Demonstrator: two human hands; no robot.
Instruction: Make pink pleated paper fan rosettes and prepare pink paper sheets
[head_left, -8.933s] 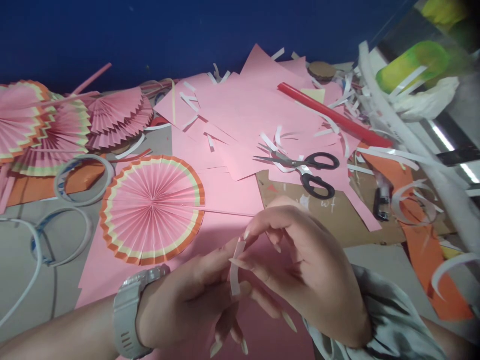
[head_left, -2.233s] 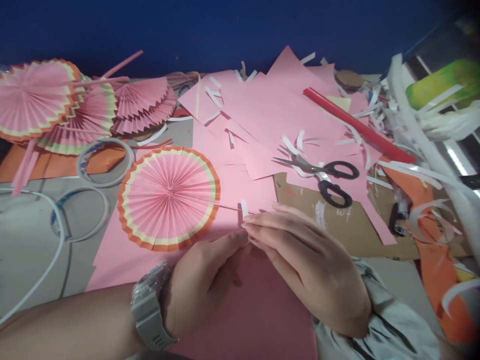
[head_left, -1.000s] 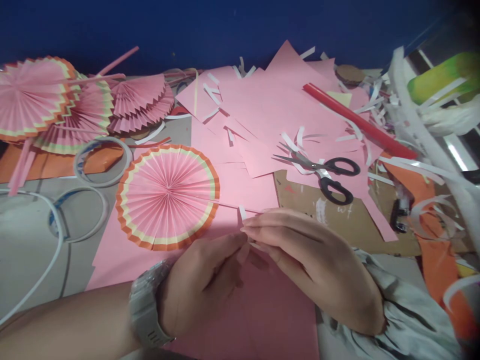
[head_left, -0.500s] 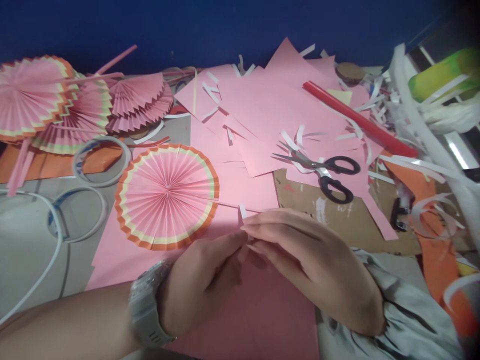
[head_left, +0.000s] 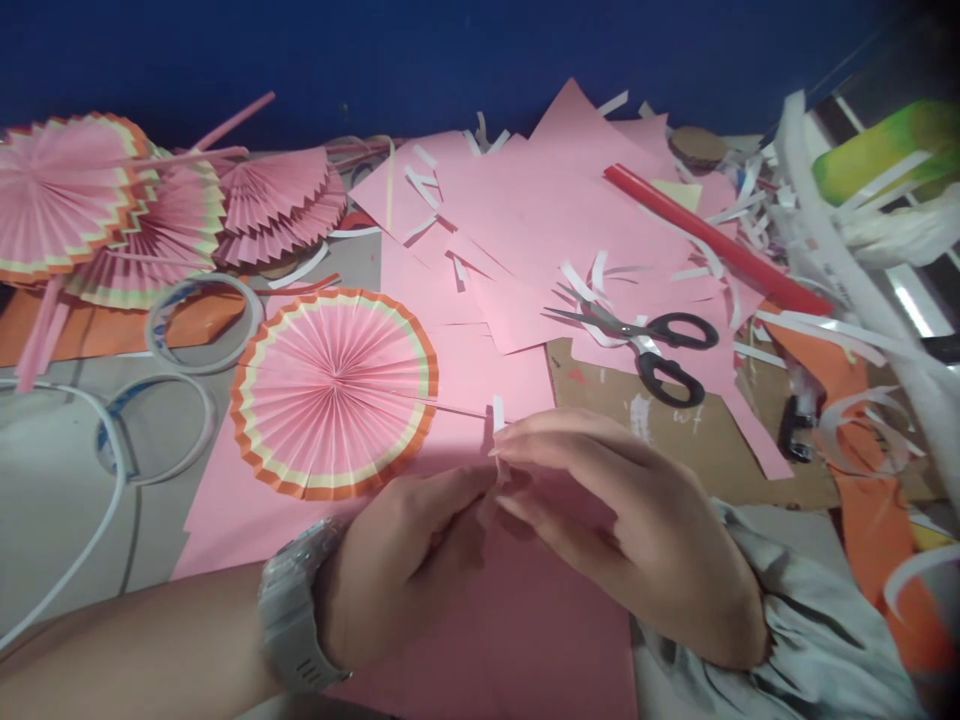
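Observation:
My left hand (head_left: 409, 560), with a grey watch on its wrist, and my right hand (head_left: 622, 520) meet fingertip to fingertip over a pink paper sheet (head_left: 525, 640). Both pinch a small white paper strip (head_left: 498, 414), whose end sticks up just above my right fingers. My right fingers curl over it; the left fingers are pressed together against its lower part. A round pleated pink fan (head_left: 334, 392) with a yellow and orange rim lies flat just left of my hands. Black-handled scissors (head_left: 645, 345) rest on the pink sheets beyond my right hand.
More pleated fans (head_left: 97, 220) are stacked at the far left. Two tape rings (head_left: 202, 322) lie near them. A red stick (head_left: 712, 240), white strip offcuts, brown cardboard (head_left: 675, 440) and orange paper (head_left: 862, 480) crowd the right side. A blue wall stands behind.
Since half a second ago my right fingers have lifted and curled, and the strip's end has shifted slightly right. Earlier I held the strip up in the air; now it is down at the sheet.

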